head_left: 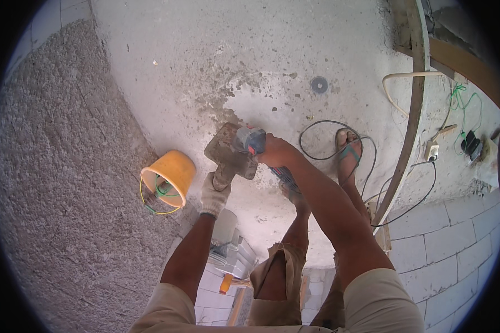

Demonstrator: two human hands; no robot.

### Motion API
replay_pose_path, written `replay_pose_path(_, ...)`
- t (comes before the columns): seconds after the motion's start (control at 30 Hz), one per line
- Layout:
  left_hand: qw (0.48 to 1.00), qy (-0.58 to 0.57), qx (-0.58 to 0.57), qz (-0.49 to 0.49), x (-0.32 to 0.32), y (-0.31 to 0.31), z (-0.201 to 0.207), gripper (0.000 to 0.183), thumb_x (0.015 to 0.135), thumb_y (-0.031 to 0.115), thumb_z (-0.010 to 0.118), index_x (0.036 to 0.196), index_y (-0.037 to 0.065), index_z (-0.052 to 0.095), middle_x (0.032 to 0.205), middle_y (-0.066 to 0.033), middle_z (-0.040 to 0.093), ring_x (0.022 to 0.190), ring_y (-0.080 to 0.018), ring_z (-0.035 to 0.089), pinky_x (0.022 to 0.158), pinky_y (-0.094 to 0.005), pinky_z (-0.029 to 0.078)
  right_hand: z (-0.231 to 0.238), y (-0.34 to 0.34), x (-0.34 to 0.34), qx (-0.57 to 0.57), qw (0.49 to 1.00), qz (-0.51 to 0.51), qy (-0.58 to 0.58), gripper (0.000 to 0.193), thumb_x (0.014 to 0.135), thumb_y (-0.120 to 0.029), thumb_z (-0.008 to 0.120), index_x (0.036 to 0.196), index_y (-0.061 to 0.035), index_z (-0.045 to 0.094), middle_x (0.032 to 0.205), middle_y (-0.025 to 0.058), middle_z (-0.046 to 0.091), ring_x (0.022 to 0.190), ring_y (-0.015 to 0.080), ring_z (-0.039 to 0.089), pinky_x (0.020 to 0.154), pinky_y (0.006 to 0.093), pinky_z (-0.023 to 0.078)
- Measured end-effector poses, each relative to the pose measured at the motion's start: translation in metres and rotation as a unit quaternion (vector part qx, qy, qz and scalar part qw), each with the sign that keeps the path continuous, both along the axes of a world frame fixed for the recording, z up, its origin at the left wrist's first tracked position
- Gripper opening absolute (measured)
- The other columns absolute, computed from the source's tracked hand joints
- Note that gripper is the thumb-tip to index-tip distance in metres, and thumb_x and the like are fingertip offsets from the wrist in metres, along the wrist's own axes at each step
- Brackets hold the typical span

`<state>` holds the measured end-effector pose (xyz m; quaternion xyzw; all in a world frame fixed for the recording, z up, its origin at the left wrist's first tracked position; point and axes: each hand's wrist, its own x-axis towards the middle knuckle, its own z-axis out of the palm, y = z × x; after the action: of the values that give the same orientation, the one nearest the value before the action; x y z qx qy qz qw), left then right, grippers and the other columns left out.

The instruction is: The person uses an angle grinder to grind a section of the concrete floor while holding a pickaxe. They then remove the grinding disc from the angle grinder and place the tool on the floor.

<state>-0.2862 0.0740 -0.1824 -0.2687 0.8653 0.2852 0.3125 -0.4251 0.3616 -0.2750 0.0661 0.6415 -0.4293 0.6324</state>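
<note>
Above the stained floor (178,61), the gloved left hand (214,196) grips a grimy paddle-shaped board (220,146), best braced steadily against the power tool (251,139) the right hand (276,151) clasps.

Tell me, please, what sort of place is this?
Probably a building or renovation site: unfinished pale blockwork, a mortar-stained bare floor, and a power tool in the person's right hand.

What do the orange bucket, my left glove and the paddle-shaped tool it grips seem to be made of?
Orange bucket: probably plastic, smooth and evenly coloured. Left glove: likely knitted yarn, matte, with a textured, stretchy-looking cuff. Paddle-shaped tool: dull and grime-coated, perhaps metal or wood; the dirt leaves it open.
</note>
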Motion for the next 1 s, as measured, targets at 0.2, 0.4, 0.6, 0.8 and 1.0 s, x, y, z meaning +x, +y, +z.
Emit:
replay_pose_path(0.2, 1.000, -0.005, 0.007, 0.015, -0.001, 0.002, 0.002, 0.038, 0.087, 0.014, 0.083, 0.121, 0.003, 0.069, 0.104, -0.0114, 0.076, 0.096, -0.0194, 0.073, 0.088, -0.0341, 0.058, 0.017, -0.017, -0.021, -0.041, 0.999, -0.002, 0.028, 0.090, 0.082, -0.041, 0.080, 0.146, 0.0119, 0.047, 0.126, 0.0335, 0.072, 0.120, 0.0445, 0.072, 0.101, 0.0472, 0.058)
replay_pose_path(0.4, 1.000, -0.005, -0.010, -0.018, -0.009, 0.007, 0.008, 0.037, 0.088, 0.015, 0.083, 0.120, 0.004, 0.069, 0.101, -0.0126, 0.074, 0.094, -0.0209, 0.072, 0.086, -0.0360, 0.058, -0.002, -0.006, -0.011, 0.003, 1.000, 0.015, 0.016, 0.090, 0.082, -0.042, 0.080, 0.145, 0.0133, 0.047, 0.127, 0.0331, 0.072, 0.121, 0.0438, 0.072, 0.101, 0.0471, 0.058)
replay_pose_path(0.6, 1.000, -0.010, -0.010, -0.001, -0.006, 0.003, 0.008, 0.038, 0.087, 0.015, 0.083, 0.120, 0.003, 0.069, 0.101, -0.0129, 0.074, 0.095, -0.0206, 0.071, 0.087, -0.0361, 0.058, 0.006, -0.021, -0.020, -0.035, 0.999, 0.014, 0.014, 0.094, 0.081, -0.044, 0.081, 0.147, 0.0142, 0.047, 0.131, 0.0317, 0.071, 0.123, 0.0425, 0.072, 0.102, 0.0467, 0.058)
replay_pose_path(0.8, 1.000, -0.015, -0.002, 0.006, -0.013, 0.010, 0.010, 0.039, 0.085, 0.014, 0.084, 0.120, 0.003, 0.070, 0.104, -0.0132, 0.076, 0.097, -0.0219, 0.073, 0.088, -0.0361, 0.058, -0.008, -0.017, -0.035, -0.057, 0.998, 0.023, 0.006, 0.098, 0.080, -0.046, 0.083, 0.150, 0.0130, 0.048, 0.136, 0.0309, 0.069, 0.125, 0.0417, 0.070, 0.105, 0.0469, 0.056)
replay_pose_path(1.0, 0.998, -0.037, -0.044, -0.010, -0.016, 0.013, 0.012, 0.038, 0.086, 0.015, 0.083, 0.120, 0.003, 0.071, 0.106, -0.0148, 0.077, 0.100, -0.0235, 0.075, 0.089, -0.0369, 0.059, -0.023, -0.021, -0.046, -0.061, 0.996, 0.071, 0.011, 0.092, 0.078, -0.047, 0.084, 0.144, 0.0118, 0.058, 0.135, 0.0303, 0.071, 0.125, 0.0400, 0.071, 0.106, 0.0458, 0.055)
